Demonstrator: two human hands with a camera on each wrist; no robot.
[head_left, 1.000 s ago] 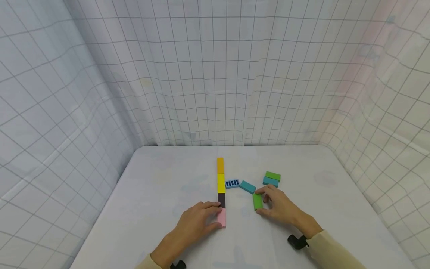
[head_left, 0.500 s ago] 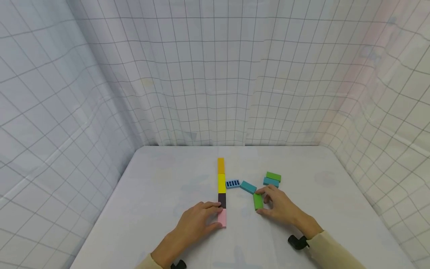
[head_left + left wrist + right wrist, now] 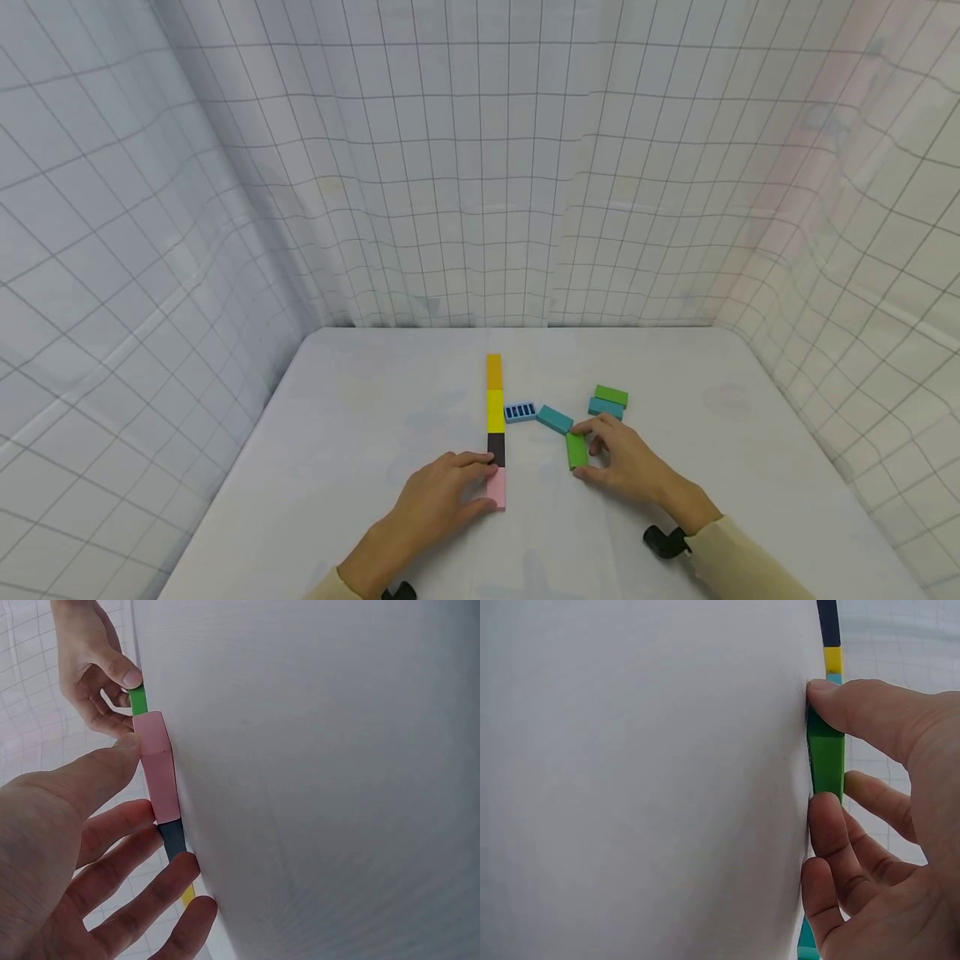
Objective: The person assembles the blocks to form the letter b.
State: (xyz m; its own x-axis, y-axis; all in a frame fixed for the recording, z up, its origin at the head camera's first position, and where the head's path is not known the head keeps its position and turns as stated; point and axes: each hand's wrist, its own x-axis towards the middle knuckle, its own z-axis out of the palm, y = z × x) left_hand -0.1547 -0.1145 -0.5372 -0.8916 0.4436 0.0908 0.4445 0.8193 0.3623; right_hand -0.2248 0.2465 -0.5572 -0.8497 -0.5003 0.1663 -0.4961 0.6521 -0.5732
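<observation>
In the head view, my left hand pinches the pink block between thumb and fingers along its left side. That block ends a straight upright column, with a black block, a yellow block and an orange block beyond it. My right hand pinches a green block lengthwise, thumb at the near end and index finger at the far end. A teal block lies slanted at that far end. Between it and the column sits a light blue block with dark slots.
Past my right hand, a second green block lies against another teal block. Everything rests on a white-covered table. White curtains with a grid pattern enclose its back and sides.
</observation>
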